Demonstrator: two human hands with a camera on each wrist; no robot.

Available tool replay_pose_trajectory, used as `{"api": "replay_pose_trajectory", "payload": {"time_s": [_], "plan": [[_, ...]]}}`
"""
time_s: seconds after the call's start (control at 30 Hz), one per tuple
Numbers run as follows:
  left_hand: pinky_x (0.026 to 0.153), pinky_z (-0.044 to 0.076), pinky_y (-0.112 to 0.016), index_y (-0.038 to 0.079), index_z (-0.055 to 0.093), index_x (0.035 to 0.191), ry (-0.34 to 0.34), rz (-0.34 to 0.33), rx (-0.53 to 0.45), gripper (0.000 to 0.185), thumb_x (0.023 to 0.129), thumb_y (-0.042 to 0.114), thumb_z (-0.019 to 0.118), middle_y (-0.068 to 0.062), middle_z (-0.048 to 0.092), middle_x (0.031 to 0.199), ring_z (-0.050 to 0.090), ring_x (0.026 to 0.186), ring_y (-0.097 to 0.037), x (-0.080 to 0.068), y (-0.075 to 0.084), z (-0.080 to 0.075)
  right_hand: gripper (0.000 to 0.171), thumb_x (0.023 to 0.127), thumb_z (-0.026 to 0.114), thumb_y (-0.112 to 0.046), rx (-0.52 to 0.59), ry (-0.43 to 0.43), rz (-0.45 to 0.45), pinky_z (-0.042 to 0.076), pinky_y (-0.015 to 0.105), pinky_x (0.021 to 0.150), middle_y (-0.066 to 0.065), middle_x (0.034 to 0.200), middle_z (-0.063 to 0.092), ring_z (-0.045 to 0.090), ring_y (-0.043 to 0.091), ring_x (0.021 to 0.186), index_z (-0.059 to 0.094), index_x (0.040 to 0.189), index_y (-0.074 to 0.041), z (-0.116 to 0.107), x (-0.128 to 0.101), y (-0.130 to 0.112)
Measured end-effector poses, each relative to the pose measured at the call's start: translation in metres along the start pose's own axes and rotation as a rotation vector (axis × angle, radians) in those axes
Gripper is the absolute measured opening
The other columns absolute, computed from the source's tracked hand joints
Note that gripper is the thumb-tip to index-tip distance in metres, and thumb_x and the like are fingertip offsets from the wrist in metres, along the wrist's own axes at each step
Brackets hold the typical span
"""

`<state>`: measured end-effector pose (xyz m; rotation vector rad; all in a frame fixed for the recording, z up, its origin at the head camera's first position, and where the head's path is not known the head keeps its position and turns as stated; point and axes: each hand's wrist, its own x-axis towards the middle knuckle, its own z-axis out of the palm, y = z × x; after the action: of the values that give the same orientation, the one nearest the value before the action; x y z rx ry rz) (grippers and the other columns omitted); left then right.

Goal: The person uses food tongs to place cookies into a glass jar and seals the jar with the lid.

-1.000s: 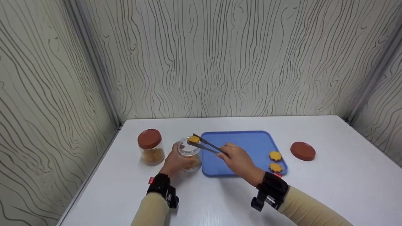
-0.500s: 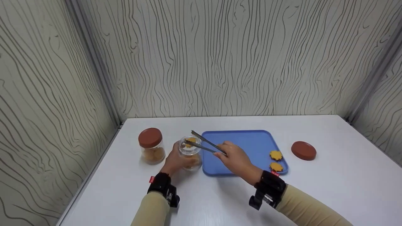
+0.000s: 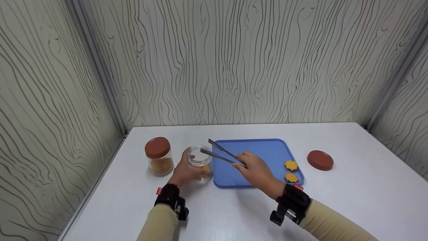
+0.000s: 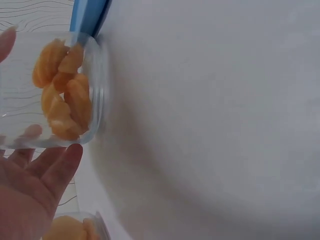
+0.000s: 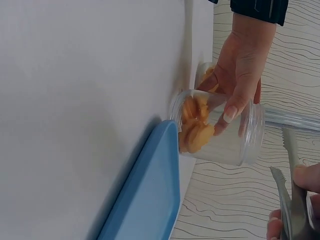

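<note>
The open jar (image 3: 200, 164) on the worktop (image 3: 351, 197) was gripped by the left hand (image 3: 182, 171); at its 3 o'clock, empty tongs (image 3: 219, 154) were pinched by the right hand (image 3: 255, 170).

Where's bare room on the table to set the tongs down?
Bare table lies right of the loose lid and along the near edge in front of the blue tray. The tray's middle is bare too; two cookies sit at its right end. Crowded: left of the tray, where the left hand holds the open jar beside the lidded jar.
</note>
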<state>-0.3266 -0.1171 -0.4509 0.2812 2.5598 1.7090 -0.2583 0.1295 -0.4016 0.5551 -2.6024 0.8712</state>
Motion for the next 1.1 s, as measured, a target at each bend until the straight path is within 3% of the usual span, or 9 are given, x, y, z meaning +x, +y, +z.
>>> {"api": "replay_pose_trajectory", "payload": {"time_s": [0.57,0.8,1.1], "plan": [[0.109,0.029,-0.052,-0.003,0.026,0.145,0.009,0.028,-0.070,0.102,0.066,0.012,0.088,-0.027,0.043,0.140,0.042,0.128,-0.038,0.004,-0.004,0.003,0.025,0.093,0.066,-0.014,0.030,0.040,0.031,0.036,0.025,0.057,-0.003,0.083,0.052,0.043,0.010,0.067,0.069,0.111,0.003,-0.030,-0.029,0.032],[0.108,0.031,-0.051,-0.001,0.025,0.145,0.005,-0.011,-0.066,0.102,0.066,0.014,0.088,-0.024,0.040,0.144,0.042,0.128,-0.036,0.004,-0.001,0.002,0.026,0.091,0.067,-0.012,-0.015,0.046,0.087,0.040,0.026,0.059,0.001,0.084,0.056,0.045,0.012,0.070,0.068,0.112,0.004,-0.040,-0.038,0.045],[0.107,0.031,-0.052,0.003,0.023,0.147,-0.010,-0.035,-0.073,0.104,0.067,0.017,0.088,-0.022,0.039,0.144,0.041,0.128,-0.037,0.003,-0.001,0.003,0.027,0.090,0.069,-0.012,-0.066,0.076,0.094,0.044,0.029,0.062,0.003,0.085,0.058,0.047,0.011,0.070,0.068,0.111,0.005,-0.051,-0.048,0.055]]}}
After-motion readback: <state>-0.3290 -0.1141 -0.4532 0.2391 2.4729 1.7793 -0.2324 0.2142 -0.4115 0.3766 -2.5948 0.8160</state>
